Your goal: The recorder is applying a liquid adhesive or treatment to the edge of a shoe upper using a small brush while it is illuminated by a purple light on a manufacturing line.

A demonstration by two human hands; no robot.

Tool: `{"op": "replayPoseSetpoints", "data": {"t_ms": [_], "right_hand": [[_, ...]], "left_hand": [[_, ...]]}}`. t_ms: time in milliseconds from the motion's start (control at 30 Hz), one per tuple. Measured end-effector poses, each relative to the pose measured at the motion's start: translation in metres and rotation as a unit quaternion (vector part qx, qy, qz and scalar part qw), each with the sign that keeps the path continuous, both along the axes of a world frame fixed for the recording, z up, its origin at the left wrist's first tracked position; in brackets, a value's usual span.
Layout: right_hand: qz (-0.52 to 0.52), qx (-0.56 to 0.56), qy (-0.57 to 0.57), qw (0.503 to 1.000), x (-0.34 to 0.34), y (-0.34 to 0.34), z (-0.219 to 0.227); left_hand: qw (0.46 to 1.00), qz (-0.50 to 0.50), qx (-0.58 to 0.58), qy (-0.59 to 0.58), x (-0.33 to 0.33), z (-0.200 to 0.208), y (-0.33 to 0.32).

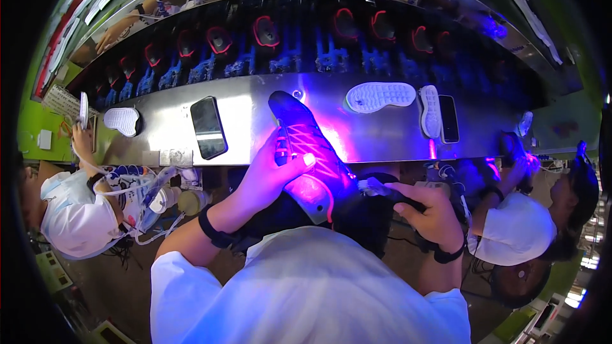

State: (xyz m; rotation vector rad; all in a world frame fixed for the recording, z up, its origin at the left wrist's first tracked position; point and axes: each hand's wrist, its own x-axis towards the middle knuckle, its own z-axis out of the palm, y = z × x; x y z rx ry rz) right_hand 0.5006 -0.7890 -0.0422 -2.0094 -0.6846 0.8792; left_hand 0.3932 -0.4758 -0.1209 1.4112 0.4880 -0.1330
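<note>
Shoe (pixel 315 137) sits right of the left hand (pixel 264 175), toe pointing away over the surface (pixel 172 105), heel toward the wearer; left hand wraps its left side, thumb laid across the top, fingers mostly hidden. Right hand (pixel 433 213) is right of the shoe, pinching a brush (pixel 375 186) between thumb and fingers, bristles just beside the shoe's right side, contact unclear; both forearms angle in from below, elbows bent.
</note>
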Motion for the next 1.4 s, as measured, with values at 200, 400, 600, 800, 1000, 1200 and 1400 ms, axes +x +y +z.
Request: {"op": "replayPoseSetpoints", "data": {"t_ms": [200, 400, 600, 800, 1000, 1200, 1400], "right_hand": [[-0.021, -0.015, -0.064, 0.998, -0.003, -0.002, -0.004], [-0.014, 0.012, -0.149, 0.989, -0.003, 0.006, 0.001], [0.012, 0.006, -0.197, 0.980, 0.000, 0.021, 0.016], [0.036, -0.013, -0.211, 0.977, -0.002, 0.039, 0.021], [0.053, -0.005, -0.230, 0.972, 0.001, 0.053, 0.012], [0.035, 0.036, -0.221, 0.974, 0.002, 0.055, -0.016], [0.012, 0.171, -0.236, 0.956, -0.016, 0.056, -0.059]], "left_hand": [[0.982, 0.060, -0.175, 0.046, 0.005, 0.006, -0.014], [0.952, 0.033, -0.281, 0.113, -0.007, 0.008, -0.016], [0.889, 0.034, -0.432, 0.148, -0.024, 0.018, -0.012], [0.800, 0.102, -0.562, 0.182, -0.037, 0.006, -0.012], [0.692, 0.104, -0.682, 0.212, -0.053, -0.005, -0.009], [0.504, 0.052, -0.828, 0.239, -0.057, -0.012, -0.014], [0.517, 0.055, -0.833, 0.188, -0.061, -0.013, -0.025]]}}
